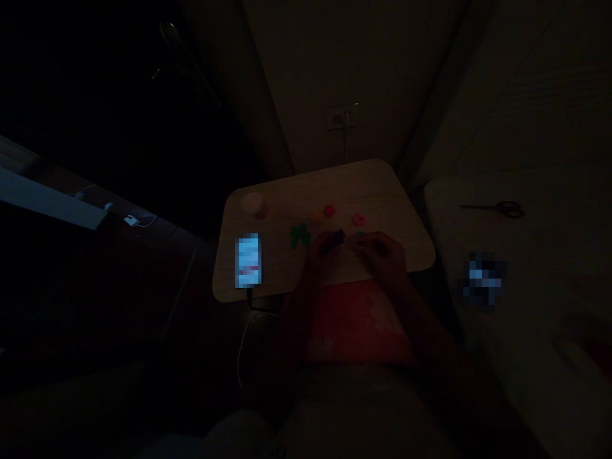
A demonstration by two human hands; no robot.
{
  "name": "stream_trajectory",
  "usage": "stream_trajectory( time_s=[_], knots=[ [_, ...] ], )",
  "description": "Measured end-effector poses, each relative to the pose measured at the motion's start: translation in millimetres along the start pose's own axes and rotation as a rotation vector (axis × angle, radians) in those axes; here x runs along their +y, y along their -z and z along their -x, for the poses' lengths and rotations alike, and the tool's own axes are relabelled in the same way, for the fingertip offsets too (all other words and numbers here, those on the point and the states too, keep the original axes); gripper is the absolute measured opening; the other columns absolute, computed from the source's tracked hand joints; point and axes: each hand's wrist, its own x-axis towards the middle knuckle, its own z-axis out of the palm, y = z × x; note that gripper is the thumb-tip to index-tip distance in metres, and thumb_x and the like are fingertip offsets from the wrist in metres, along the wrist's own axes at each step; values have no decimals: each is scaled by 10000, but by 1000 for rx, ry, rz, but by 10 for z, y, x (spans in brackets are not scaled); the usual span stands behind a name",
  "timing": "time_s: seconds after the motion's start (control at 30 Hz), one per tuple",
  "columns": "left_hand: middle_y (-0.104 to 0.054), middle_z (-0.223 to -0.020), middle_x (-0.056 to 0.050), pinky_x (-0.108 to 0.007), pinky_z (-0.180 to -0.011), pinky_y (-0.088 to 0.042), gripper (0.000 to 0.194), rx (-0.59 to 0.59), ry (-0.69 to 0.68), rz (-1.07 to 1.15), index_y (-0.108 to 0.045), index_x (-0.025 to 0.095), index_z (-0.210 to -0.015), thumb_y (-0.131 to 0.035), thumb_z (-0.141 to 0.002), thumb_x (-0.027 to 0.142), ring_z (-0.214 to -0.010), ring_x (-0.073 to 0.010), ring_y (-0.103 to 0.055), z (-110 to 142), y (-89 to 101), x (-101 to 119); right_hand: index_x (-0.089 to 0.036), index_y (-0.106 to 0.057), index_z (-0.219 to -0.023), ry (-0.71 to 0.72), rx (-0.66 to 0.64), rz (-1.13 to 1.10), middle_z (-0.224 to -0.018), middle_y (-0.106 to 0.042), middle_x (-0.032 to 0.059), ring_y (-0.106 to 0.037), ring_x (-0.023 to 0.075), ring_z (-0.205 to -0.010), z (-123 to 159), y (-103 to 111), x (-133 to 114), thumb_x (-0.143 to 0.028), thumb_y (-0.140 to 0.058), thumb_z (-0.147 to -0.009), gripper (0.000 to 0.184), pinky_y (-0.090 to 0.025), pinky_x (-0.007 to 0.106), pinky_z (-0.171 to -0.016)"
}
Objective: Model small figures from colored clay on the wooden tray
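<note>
In dim light, my left hand is closed in a pinch on a small dark purplish piece, whose kind I cannot make out. My right hand faces it with fingers pinched together; whatever lies between them is too dark to name. Both are over the front part of a small wooden table. Just left of my left hand lies a green piece with several lobes. Beyond the hands are a red round piece, a pink ring-like piece and a blurred orange piece.
A pale cup-like container stands at the table's back left. In front of it lies a lit phone with a cable. Scissors and a second lit device rest on the pale surface at right. A wall socket holds a plug.
</note>
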Motion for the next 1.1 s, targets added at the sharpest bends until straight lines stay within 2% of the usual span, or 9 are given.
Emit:
stream_trajectory(
  time_s=[0.13,0.3,0.43,0.57,0.67,0.73,0.83,0.93,1.1],
  knots=[
    [-701,-900,-37,-280,-747,-492,343,19,43,-49,-705,191,-1013,-799,-724,350,-805,-157,-615,27,-21,45,-213,-673,-811,10,8,54,-780,-704,9,-635,158,-691,9,4,-40,-309,-818,-712,200,-525,277,-638],
    [-642,-806,6,-240,-669,-450,348,20,59,-23,-667,192,-951,-824,-687,355,-718,-119,-548,48,-34,68,-215,-633,-797,-3,31,63,-717,-646,-19,-560,129,-621,21,12,-13,-344,-820,-725,238,-450,241,-562],
    [-599,-766,20,-244,-658,-433,310,11,70,-30,-645,193,-894,-818,-690,351,-700,-118,-522,35,-25,65,-208,-720,-798,22,0,81,-781,-712,23,-627,164,-681,8,30,4,-364,-743,-812,158,-500,292,-632],
    [-596,-785,11,-262,-683,-428,298,14,67,-18,-638,194,-887,-798,-717,379,-723,-132,-527,21,-28,50,-221,-789,-860,95,-36,123,-866,-752,51,-687,194,-791,-1,34,-41,-344,-685,-878,162,-544,337,-736],
    [-575,-768,19,-260,-666,-410,285,9,56,-67,-637,196,-906,-784,-741,376,-701,-127,-507,36,-46,62,-236,-780,-991,75,-56,63,-999,-763,70,-712,209,-885,10,15,-60,-349,-701,-868,185,-570,342,-755],
    [-528,-721,38,-252,-623,-380,291,9,39,-126,-623,198,-885,-803,-732,369,-654,-114,-465,57,-67,88,-244,-745,-1046,25,-35,-24,-992,-766,63,-721,210,-874,21,1,-54,-349,-759,-814,255,-581,334,-738],
    [-470,-671,55,-248,-566,-334,330,11,6,-206,-581,197,-823,-844,-707,358,-606,-102,-407,86,-105,136,-234,-725,-954,-7,-15,-50,-890,-764,41,-713,194,-799,32,-2,-45,-335,-800,-769,224,-581,324,-730],
    [-472,-686,52,-248,-571,-336,365,11,-29,-247,-512,199,-771,-846,-706,330,-615,-101,-403,99,-137,169,-222,-740,-864,-3,-91,-9,-870,-768,41,-710,193,-790,29,11,-51,-331,-797,-769,156,-582,332,-755],
    [-483,-738,43,-245,-613,-348,435,-34,-62,-242,-418,208,-742,-831,-710,341,-666,-104,-419,116,-139,180,-223,-756,-881,-1,-178,-34,-893,-781,39,-720,193,-819,7,25,-53,-318,-793,-773,149,-578,329,-789]
  ],
)
